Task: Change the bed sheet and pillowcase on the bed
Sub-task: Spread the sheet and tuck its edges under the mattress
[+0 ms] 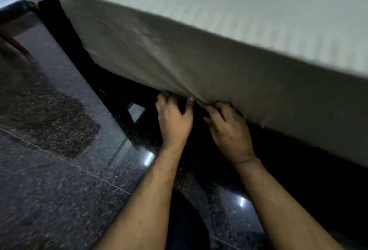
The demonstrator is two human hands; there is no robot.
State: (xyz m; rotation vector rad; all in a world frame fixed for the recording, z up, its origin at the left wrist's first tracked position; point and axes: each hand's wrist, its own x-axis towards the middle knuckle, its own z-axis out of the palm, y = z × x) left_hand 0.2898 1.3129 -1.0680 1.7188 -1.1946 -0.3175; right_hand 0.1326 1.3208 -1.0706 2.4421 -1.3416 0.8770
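Both hands work at the lower edge of the mattress, likely to tuck or free the bed sheet there. The left hand and right hand sit close together, fingers curled and pinching the sheet's hem. The sheet covers the mattress side directly above the hands, creases fanning up from the pinched spot, so it seems pulled taut.
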